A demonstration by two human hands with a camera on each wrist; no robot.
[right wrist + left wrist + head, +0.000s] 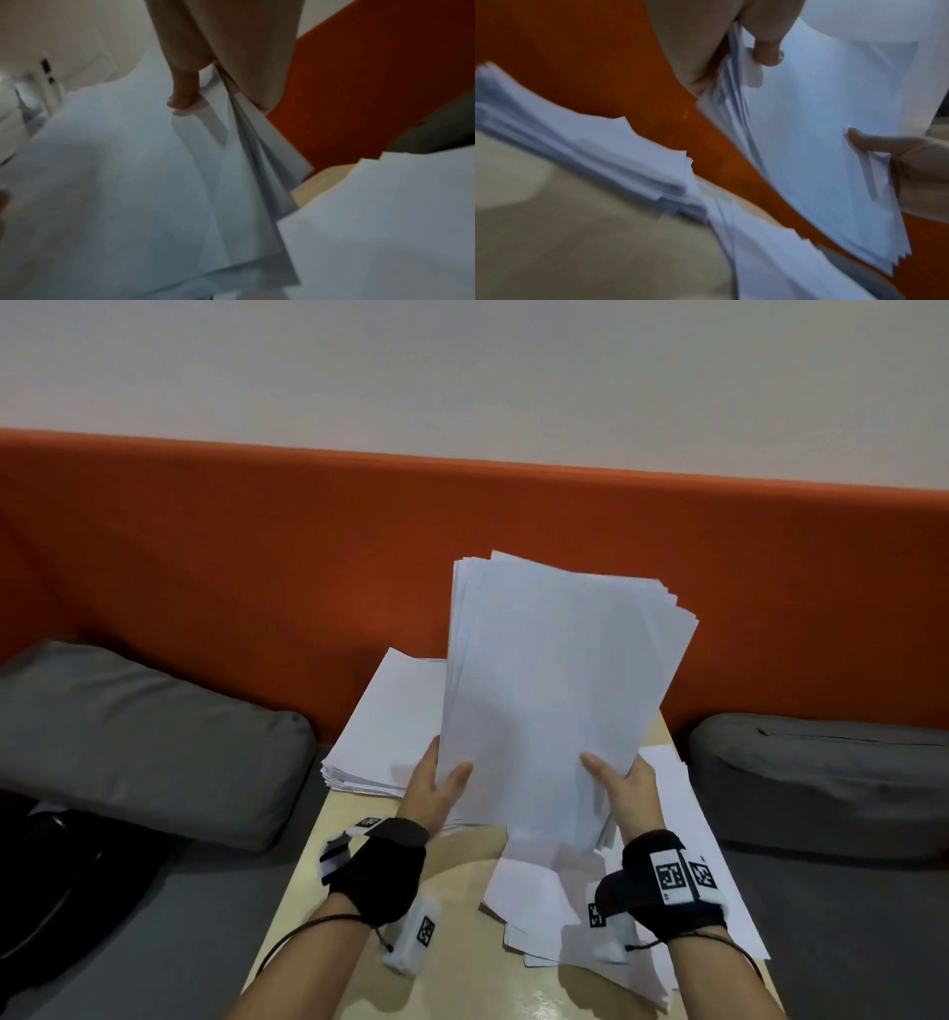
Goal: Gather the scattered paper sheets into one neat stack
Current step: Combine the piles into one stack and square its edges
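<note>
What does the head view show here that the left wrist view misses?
Only the head view shows the grey cushions, the right wristband and the loose sheets near the right forearm. Only the left wrist view shows the held bundle's uneven side edges up close. Both show the left hand and right hand gripping that bundle, the stack on the table and the orange backrest.

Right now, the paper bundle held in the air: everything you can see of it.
The held bundle is many plain white sheets, raised nearly upright above the table and leaning right. Its top edges are fanned and uneven. The left hand and right hand pinch its lower corners, thumbs in front. The sheets bow slightly between them.
</note>
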